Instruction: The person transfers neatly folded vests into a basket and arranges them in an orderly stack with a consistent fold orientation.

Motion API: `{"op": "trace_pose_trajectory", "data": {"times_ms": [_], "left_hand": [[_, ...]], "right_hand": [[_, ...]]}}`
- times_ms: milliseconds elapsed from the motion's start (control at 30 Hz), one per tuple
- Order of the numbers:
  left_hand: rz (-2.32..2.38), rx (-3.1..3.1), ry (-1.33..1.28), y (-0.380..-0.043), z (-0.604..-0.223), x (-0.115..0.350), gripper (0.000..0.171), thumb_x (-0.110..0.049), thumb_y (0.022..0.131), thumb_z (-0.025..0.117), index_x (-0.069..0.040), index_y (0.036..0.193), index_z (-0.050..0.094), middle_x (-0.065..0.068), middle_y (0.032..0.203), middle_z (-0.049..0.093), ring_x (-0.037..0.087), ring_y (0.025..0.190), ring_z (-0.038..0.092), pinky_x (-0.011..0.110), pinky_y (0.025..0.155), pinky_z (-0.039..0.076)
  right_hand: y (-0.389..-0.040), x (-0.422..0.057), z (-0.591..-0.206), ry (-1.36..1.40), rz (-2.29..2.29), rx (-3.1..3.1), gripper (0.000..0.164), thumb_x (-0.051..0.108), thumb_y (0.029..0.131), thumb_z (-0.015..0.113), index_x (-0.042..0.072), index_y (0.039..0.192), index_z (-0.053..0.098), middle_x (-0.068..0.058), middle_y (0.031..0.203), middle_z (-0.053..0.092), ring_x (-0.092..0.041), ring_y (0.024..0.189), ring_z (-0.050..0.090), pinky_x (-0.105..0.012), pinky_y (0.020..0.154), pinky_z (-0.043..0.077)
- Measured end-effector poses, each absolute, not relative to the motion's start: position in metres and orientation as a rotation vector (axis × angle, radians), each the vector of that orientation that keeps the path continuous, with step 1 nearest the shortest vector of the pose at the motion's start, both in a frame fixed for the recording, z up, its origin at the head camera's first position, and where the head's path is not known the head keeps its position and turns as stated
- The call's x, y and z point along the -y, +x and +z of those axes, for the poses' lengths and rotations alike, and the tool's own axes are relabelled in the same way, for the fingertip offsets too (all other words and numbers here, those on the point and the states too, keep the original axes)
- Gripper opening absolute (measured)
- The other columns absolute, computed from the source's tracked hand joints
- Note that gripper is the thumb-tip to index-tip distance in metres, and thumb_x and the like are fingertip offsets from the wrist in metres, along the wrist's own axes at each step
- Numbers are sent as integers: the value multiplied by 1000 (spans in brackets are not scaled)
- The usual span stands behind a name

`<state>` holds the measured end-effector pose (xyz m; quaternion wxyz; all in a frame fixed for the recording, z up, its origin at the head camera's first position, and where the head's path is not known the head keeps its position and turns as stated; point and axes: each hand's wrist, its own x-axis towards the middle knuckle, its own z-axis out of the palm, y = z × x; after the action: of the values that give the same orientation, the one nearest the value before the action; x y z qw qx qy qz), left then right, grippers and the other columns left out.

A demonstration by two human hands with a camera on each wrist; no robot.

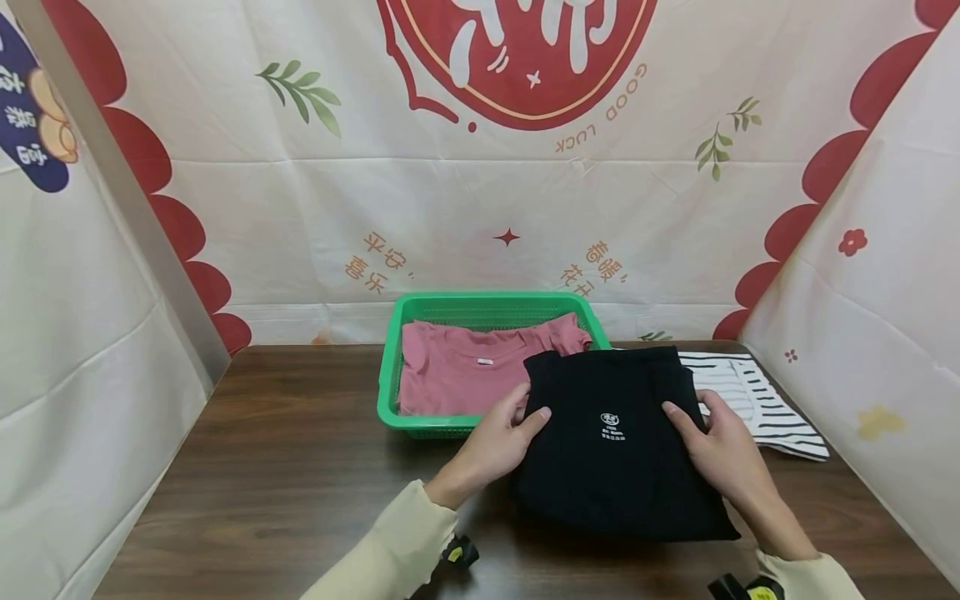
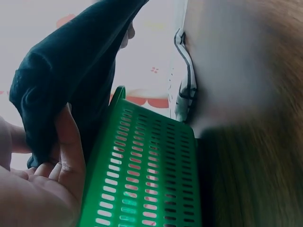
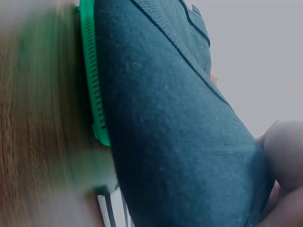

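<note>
Both hands hold a folded black garment (image 1: pixel 611 467) with a small white print, raised in front of the green basket's right side. My left hand (image 1: pixel 493 440) pinches its left edge, thumb on top; in the left wrist view the fingers (image 2: pixel 70 142) grip the dark cloth (image 2: pixel 71 56). On the opposite edge my right hand (image 1: pixel 723 450) pinches the garment, thumb lying over the front. In the right wrist view the cloth (image 3: pixel 175 123) fills the middle and part of that hand (image 3: pixel 286 161) shows at the right. A folded pink T-shirt (image 1: pixel 465 379) lies in the green basket (image 1: pixel 386 392).
A white garment with black stripes (image 1: pixel 772 417) lies on the wooden table (image 1: pixel 262 467) to the right, partly behind the black one. Printed cloth (image 1: pixel 480 200) hangs as walls at the back and both sides.
</note>
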<state>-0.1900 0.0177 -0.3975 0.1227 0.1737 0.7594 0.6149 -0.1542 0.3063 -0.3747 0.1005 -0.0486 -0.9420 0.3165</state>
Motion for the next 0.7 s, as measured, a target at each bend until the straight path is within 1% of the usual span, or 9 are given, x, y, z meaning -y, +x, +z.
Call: {"op": "trace_pose_trajectory", "data": {"times_ms": [133, 267, 500, 700], "left_hand": [[1792, -2217, 502, -192, -398, -14, 66, -40, 103, 51, -10, 157, 26, 11, 159, 33, 26, 145, 34, 50, 115, 30], [1799, -2233, 495, -193, -398, -9, 65, -38, 103, 52, -10, 156, 28, 11, 159, 33, 27, 145, 34, 50, 115, 30], [1804, -2245, 473, -196, -398, -1, 64, -37, 103, 53, -10, 156, 29, 13, 158, 33, 28, 145, 33, 52, 115, 29], [1813, -2264, 473, -199, -398, 5, 62, -36, 103, 53, -9, 155, 31, 13, 157, 35, 29, 144, 35, 52, 114, 31]], "right_hand": [[-156, -302, -376, -133, 943, 2779, 45, 43, 103, 49, 0, 118, 51, -4, 65, 61, -15, 58, 56, -30, 57, 42], [-159, -298, -376, -117, 969, 2778, 45, 43, 103, 48, 1, 119, 50, -4, 66, 63, -15, 58, 57, -30, 57, 43], [-163, -291, -378, -55, 997, 2745, 39, 37, 104, 49, 1, 118, 50, -6, 67, 63, -13, 58, 58, -29, 58, 45], [-169, -284, -379, -59, 1112, 2757, 44, 40, 105, 46, 1, 124, 47, -7, 71, 67, -15, 59, 63, -30, 58, 48]]}}
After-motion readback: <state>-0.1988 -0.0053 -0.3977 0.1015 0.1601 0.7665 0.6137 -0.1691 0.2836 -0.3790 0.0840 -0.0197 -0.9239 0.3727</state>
